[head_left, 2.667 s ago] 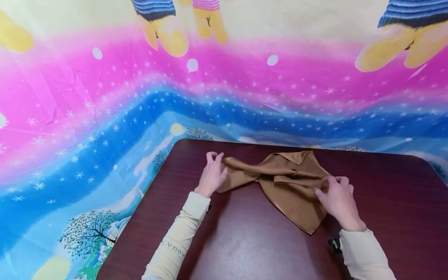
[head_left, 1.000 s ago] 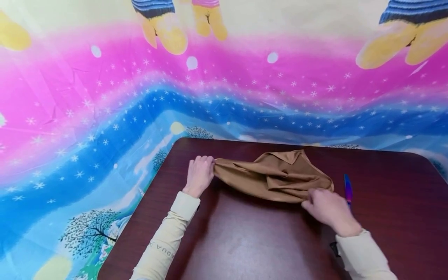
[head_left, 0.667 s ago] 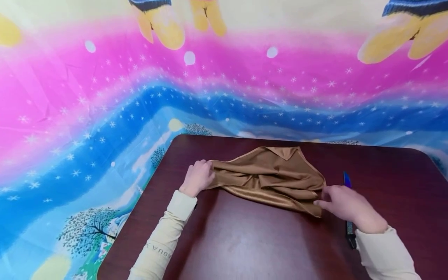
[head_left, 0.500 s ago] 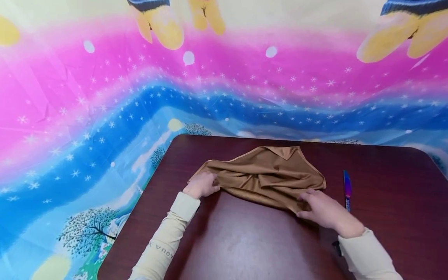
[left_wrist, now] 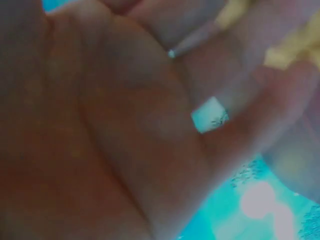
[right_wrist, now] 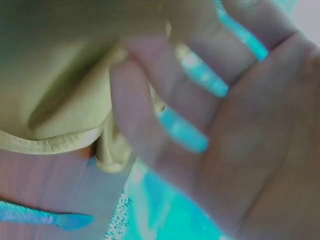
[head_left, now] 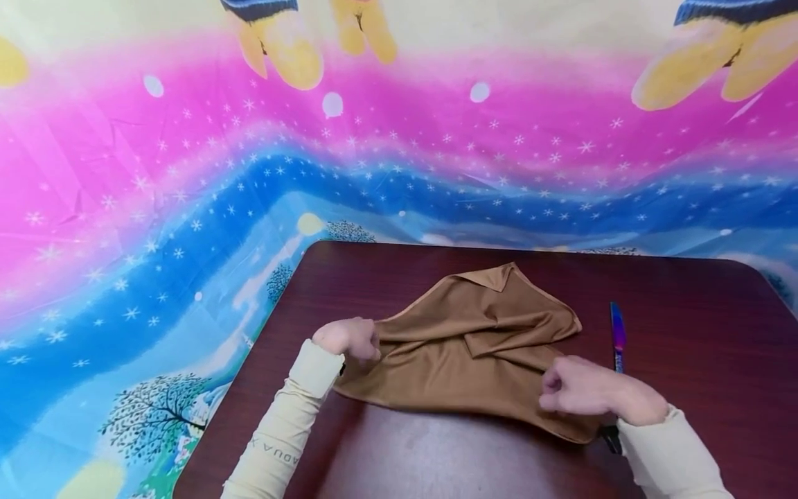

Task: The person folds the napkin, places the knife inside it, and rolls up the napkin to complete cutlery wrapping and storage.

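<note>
A brown hemmed cloth (head_left: pixel 455 374) lies rumpled on the dark table, with one far corner folded over. My left hand (head_left: pixel 350 338) is at its left side, fingers bent down and pinching the fabric. At the right side, my right hand (head_left: pixel 580 388) pinches the cloth between thumb and fingers. The right wrist view has the cloth (right_wrist: pixel 65 100) hanging by the curled fingertips. The left wrist view is blurred; the palm fills it, and only a bit of cloth (left_wrist: pixel 295 45) shows past the fingers.
An iridescent table knife (head_left: pixel 617 329) lies right of the cloth, its handle partly behind my right hand and wrist. The dark red-brown table (head_left: pixel 704 333) has rounded far corners. A colourful printed sheet (head_left: pixel 399 138) hangs behind it.
The cloth's near part has been drawn toward me and spread wider. My left hand has let go and taken hold again. The knife, earlier hidden, now shows at the right.
</note>
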{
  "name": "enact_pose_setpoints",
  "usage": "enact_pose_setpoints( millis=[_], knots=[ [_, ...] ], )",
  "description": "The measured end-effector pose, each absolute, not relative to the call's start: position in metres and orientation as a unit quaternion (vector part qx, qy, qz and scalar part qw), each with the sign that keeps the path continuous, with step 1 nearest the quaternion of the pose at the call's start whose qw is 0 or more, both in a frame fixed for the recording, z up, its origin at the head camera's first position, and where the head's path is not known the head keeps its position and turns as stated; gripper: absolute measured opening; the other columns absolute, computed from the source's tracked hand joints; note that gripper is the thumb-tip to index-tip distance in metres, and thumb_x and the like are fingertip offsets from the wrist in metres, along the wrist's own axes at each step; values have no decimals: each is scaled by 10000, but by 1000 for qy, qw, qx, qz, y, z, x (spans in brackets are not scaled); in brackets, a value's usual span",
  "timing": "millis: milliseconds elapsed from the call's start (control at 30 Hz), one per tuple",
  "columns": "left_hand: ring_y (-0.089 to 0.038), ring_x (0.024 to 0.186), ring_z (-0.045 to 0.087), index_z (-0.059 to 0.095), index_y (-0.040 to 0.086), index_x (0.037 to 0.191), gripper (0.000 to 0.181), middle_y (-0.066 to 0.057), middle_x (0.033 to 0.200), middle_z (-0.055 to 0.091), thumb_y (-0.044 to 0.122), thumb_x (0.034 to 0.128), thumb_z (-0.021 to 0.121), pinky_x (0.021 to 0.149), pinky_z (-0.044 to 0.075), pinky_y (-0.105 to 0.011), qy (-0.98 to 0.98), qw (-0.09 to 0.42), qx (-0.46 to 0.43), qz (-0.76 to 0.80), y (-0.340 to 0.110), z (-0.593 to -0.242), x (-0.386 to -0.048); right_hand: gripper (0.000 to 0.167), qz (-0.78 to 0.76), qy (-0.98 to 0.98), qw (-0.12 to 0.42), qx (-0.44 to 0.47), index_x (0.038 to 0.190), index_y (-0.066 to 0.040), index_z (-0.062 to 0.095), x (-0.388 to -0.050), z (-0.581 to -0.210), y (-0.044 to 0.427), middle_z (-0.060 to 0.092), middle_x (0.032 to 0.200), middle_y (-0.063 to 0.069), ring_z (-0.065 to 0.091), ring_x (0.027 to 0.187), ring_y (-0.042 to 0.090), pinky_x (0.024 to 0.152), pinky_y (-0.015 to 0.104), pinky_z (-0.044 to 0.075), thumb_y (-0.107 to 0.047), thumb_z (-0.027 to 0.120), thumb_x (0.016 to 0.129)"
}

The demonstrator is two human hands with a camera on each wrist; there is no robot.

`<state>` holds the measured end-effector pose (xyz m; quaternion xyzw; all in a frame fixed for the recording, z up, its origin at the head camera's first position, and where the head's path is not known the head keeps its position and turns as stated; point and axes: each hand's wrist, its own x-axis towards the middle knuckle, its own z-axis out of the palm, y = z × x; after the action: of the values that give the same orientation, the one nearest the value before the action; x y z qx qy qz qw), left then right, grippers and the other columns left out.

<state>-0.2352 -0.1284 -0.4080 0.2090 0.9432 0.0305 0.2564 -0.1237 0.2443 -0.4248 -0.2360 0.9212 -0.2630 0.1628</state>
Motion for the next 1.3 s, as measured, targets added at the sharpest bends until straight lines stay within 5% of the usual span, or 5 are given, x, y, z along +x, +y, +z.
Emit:
enact_pose_setpoints(
  millis=[267, 467, 833, 1033, 1300],
  knots=[
    [-176, 911, 610, 644, 96, 994, 139, -38, 953, 648, 213, 933, 600, 850, 488, -339, 925, 132, 351, 58, -96, -413, -244, 147, -147, 977, 44, -145, 733, -212, 623, -135, -427, 251, 542, 755, -31, 464, 682, 141, 572, 285, 384, -249, 738, 817],
    [-220, 1350, 459, 478, 77, 1409, 437, -84, 1442, 500, 188, 987, 493, 1107, 368, -350, 915, 148, 373, 37, -68, -441, -247, 217, -130, 985, 22, -109, 1013, -111, 689, -145, -445, 241, 560, 1163, 225, 485, 991, 401, 656, 513, 491, -249, 710, 847],
    [-132, 775, 583, 652, 165, 951, 164, 16, 903, 663, 181, 970, 490, 733, 466, -273, 919, 168, 357, 17, -62, -433, -244, 158, -176, 965, 40, -192, 1014, -114, 686, -155, -454, 234, 649, 1042, 103, 576, 1010, 372, 864, 503, 459, -191, 673, 877],
    [-235, 1031, 617, 634, 140, 1033, 140, -66, 1181, 609, 204, 954, 537, 859, 505, -351, 931, 110, 348, -10, -54, -439, -254, 145, -164, 979, 46, -112, 967, -92, 660, -157, -448, 234, 557, 1105, 249, 467, 912, 379, 719, 491, 454, -210, 647, 883],
    [-228, 1247, 537, 616, 164, 1248, 300, -81, 1407, 484, 141, 998, 452, 1012, 451, -325, 919, 94, 383, 0, -35, -453, -266, 353, -134, 978, 82, -138, 1125, 6, 654, -157, -451, 228, 591, 1172, 249, 478, 1013, 442, 808, 568, 446, -249, 652, 881]
  ],
)
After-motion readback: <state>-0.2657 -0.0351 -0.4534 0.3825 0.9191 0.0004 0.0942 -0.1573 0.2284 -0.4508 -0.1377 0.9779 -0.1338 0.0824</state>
